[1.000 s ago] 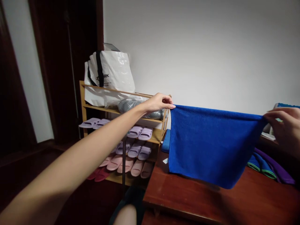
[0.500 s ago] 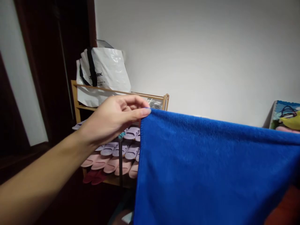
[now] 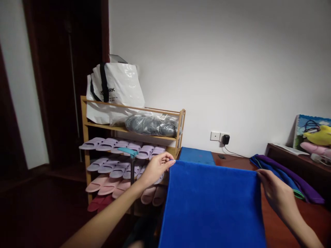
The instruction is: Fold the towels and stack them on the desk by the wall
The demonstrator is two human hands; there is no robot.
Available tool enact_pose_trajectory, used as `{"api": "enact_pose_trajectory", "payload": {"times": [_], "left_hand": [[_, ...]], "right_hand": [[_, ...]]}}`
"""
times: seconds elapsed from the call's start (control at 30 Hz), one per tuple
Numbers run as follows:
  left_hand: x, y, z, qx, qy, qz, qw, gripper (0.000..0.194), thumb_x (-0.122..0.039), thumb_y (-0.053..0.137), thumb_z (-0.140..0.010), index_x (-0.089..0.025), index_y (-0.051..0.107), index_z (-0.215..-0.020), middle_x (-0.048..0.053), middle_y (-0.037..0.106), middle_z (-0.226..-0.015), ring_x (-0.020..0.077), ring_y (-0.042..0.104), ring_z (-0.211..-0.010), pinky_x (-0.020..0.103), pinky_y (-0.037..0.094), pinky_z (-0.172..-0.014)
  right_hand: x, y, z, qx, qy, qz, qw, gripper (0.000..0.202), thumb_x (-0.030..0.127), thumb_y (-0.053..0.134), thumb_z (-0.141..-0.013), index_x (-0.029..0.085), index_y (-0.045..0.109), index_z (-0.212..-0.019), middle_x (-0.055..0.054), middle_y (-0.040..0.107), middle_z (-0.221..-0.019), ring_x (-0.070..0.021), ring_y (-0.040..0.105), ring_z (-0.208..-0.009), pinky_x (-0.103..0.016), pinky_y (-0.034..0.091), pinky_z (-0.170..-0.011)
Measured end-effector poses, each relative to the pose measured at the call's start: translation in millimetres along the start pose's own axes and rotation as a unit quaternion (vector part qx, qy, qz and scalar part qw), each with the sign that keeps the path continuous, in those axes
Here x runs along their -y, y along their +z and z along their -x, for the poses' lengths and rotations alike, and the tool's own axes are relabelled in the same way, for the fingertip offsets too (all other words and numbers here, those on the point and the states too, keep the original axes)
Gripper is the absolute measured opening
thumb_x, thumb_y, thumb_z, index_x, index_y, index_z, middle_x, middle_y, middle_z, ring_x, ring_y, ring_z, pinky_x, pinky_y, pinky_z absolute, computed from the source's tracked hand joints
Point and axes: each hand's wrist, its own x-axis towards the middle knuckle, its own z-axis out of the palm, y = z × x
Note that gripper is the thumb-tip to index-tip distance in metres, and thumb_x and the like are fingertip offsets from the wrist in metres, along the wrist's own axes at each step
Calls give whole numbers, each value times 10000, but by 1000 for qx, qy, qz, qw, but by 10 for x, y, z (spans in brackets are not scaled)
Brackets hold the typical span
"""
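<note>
A blue towel (image 3: 213,206) hangs spread out between my two hands, its top edge nearly straight. My left hand (image 3: 156,168) pinches the upper left corner between thumb and fingers. At the upper right corner, my right hand (image 3: 276,187) is closed on the cloth. The towel's lower end runs out of the bottom of the view. Behind it, a reddish-brown table (image 3: 287,220) is partly covered, and a flat blue item (image 3: 198,155) lies at its far left corner.
Folded purple and blue cloths (image 3: 289,175) lie on the table's right side. A wooden rack (image 3: 84,117) at left holds several slippers (image 3: 120,170), a grey bundle in clear plastic (image 3: 152,124) and a white bag (image 3: 121,84). A black plug (image 3: 226,139) sits in the wall socket.
The towel and my left hand have moved lower and farther from the camera. My right hand has come into view, holding the other corner. More of the table shows.
</note>
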Motion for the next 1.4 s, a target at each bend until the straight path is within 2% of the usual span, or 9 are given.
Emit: {"api": "enact_pose_trajectory", "payload": {"times": [0.23,0.47,0.67,0.9,1.0,1.07,1.17,1.27,1.4], "left_hand": [[1073,356,-390,8,-79,-10,997,371,-529,640,-648,-175,534,-673,-46,474,-529,118,443,-485,217,316,-483],[1483,434,-512,21,-60,-43,997,295,-448,654,-647,-164,575,-644,-38,508,-543,132,478,-541,228,332,-539],[1775,483,-823,-2,-80,-85,993,283,-443,607,-693,-166,556,-668,-42,508,-532,137,484,-523,234,344,-526],[1929,536,-1064,-23,-98,-204,974,163,-303,589,-756,-158,577,-682,-12,551,-554,187,581,-608,280,430,-612],[1865,663,-1013,-29,-79,-261,962,220,-273,519,-836,-141,614,-984,86,660,-880,245,617,-911,356,436,-817],[1808,793,-920,-14,-43,-282,958,374,-288,481,-880,-169,517,-1233,120,573,-1225,247,493,-1182,372,338,-988],[1770,957,-744,93,-6,-330,939,538,-408,424,-923,-211,342,-1416,79,325,-1485,219,251,-1370,362,200,-1099],[1818,1004,-621,215,-35,-407,887,597,-500,296,-949,-173,297,-1448,98,240,-1515,245,163,-1400,469,126,-1116],[1902,976,-593,240,-50,-426,871,608,-542,256,-945,-204,303,-1448,77,225,-1518,240,141,-1405,523,80,-1109]], "right_hand": [[-296,770,-10,143,33,-37,988,394,478,247,-904,206,522,-834,-71,615,-867,-182,587,-806,-295,449,-729],[-495,1160,91,246,24,15,969,371,424,223,-921,213,497,-784,-55,575,-844,-185,533,-799,-317,393,-729],[-531,1538,-157,301,22,64,951,334,375,229,-935,207,501,-836,-66,572,-925,-197,519,-883,-309,349,-714],[-461,1918,-364,313,33,108,943,346,298,214,-923,179,538,-904,-119,565,-1025,-251,507,-966,-383,378,-745],[-361,2045,-323,313,37,103,943,426,281,172,-923,155,558,-1054,-171,524,-1179,-289,482,-1081,-475,369,-846],[-263,2131,-250,328,14,72,942,465,341,182,-935,190,486,-1254,-137,432,-1352,-261,408,-1227,-473,329,-962],[-127,2233,-83,376,-27,13,926,554,531,215,-924,305,291,-1424,-11,301,-1477,-171,275,-1351,-402,255,-1083],[-78,2267,63,415,-23,-7,909,638,636,183,-892,316,266,-1437,3,269,-1487,-173,228,-1375,-427,223,-1109],[-101,2250,109,429,-12,-5,903,684,667,162,-878,295,242,-1447,-6,214,-1503,-181,170,-1392,-440,182,-1124]]}}
